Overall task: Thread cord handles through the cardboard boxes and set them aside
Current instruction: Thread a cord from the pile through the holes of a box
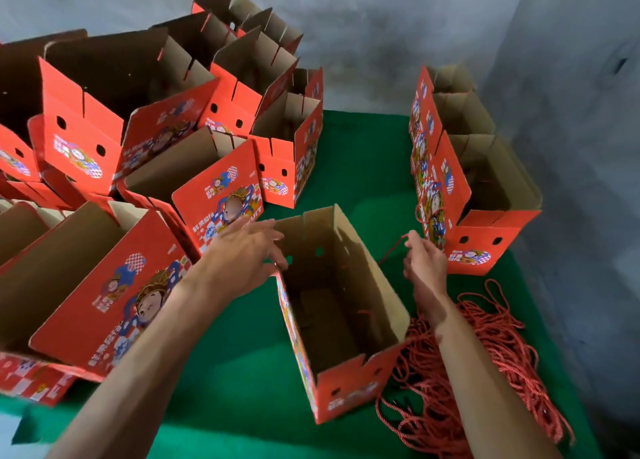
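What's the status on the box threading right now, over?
Left hand grips the open box at its left wall. Right hand pinches a red cord beside it. Cord pile by right forearm; nothing blocking.

Left hand (242, 250) grips open box (346, 320); right hand (424, 257) pinches red cord (394, 247).

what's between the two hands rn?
Head view: the open box being worked on. The left hand holds its left wall; the right hand pinches a red cord just outside its right wall.
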{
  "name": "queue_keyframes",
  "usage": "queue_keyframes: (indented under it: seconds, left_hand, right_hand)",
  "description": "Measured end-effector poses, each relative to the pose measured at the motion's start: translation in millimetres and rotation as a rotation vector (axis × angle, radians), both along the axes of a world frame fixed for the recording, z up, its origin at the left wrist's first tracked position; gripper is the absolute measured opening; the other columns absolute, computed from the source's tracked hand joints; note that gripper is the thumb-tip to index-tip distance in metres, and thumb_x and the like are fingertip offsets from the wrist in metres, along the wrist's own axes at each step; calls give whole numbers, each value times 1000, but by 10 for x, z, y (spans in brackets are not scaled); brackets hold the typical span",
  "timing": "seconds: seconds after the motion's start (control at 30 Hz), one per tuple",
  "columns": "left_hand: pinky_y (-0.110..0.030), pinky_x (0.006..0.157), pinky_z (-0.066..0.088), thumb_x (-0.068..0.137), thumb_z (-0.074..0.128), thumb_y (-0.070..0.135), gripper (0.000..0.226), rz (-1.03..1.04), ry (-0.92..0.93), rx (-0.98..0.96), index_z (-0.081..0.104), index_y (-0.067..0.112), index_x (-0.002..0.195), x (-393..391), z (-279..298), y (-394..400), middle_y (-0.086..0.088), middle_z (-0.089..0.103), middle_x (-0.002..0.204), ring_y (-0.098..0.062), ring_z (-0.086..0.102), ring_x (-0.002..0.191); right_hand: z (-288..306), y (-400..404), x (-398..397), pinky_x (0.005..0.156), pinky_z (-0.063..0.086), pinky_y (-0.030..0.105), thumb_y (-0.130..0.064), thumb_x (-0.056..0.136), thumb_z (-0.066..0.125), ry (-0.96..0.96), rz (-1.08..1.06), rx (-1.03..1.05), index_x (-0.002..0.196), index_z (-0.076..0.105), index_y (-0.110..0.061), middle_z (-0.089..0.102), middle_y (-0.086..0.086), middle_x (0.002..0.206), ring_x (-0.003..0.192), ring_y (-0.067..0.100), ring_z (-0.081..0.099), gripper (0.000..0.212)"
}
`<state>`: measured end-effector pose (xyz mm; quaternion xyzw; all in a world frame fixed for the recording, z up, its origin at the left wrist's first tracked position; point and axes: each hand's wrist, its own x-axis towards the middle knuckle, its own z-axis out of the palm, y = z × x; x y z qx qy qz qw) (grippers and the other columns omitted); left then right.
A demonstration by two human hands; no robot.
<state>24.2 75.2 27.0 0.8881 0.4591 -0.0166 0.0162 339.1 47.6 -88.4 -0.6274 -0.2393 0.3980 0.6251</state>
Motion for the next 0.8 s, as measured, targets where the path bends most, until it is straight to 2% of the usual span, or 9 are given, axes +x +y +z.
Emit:
queue_keyframes:
  seconds: [0.1,0.17,0.27,0.33,0.4,0.47,0.53,0.67,0.8]
  left_hand:
    - [-33,126,6,98,63,39,17,-4,-61,68,74,43,111,173,-58,-61,20,63,136,-5,41,142]
    - [-31,121,24,99,60,37,20,21,-50,92,74,41,113,280,-61,-120,16,68,126,-13,53,130]
    - [-36,98,51,99,56,35,21,59,-31,20,71,38,113,442,-36,-202,8,69,121,-19,62,116]
    - [-37,91,53,99,53,36,22,58,-24,8,69,33,113,562,-28,-266,5,70,120,-22,64,113]
    - [-39,87,54,99,49,34,24,20,-25,36,66,28,115,688,-47,-326,3,70,119,-25,66,110]
    - [-40,83,55,98,46,34,27,-14,4,61,61,27,119,799,-58,-388,2,69,119,-27,67,108]
    - [-39,83,54,94,48,36,28,-30,13,31,61,26,117,874,-53,-432,1,69,118,-27,66,108]
    - [-37,81,48,90,51,38,14,-7,-8,-128,48,25,91,952,-4,-511,-2,67,109,-29,65,104]
    - [-39,81,60,88,52,44,19,64,-155,-402,53,25,93,1014,-15,-588,3,68,98,-22,70,90]
  right_hand:
    - [29,-135,75,53,37,29,-36,105,51,-3,-80,-31,79,60,-16,52,2,64,55,15,47,34]
    - [18,-220,177,52,36,28,-30,103,51,89,-145,-32,87,64,-16,56,0,66,57,16,49,26]
    - [-9,-349,343,55,41,28,-18,98,56,155,-253,-26,84,66,-20,60,-3,69,62,15,54,18]
    - [-19,-441,385,56,50,27,-15,100,59,254,-299,8,85,68,-17,68,-1,70,63,15,62,18]
    - [-20,-531,348,56,59,26,-17,105,56,472,-242,76,88,65,-9,74,5,71,64,17,72,21]
    - [-37,-655,290,58,61,28,-19,106,54,557,-178,59,84,62,-7,75,9,74,63,18,74,26]
    - [-101,-782,255,56,56,28,-24,104,58,435,-180,-44,79,65,-10,71,4,71,58,16,66,29]
    - [-222,-946,112,58,35,31,-46,100,58,42,-145,-279,83,77,-20,48,-9,57,54,12,40,36]
    - [-283,-961,-119,67,43,34,-42,104,57,310,42,-190,81,62,-15,45,-5,59,53,12,43,36]
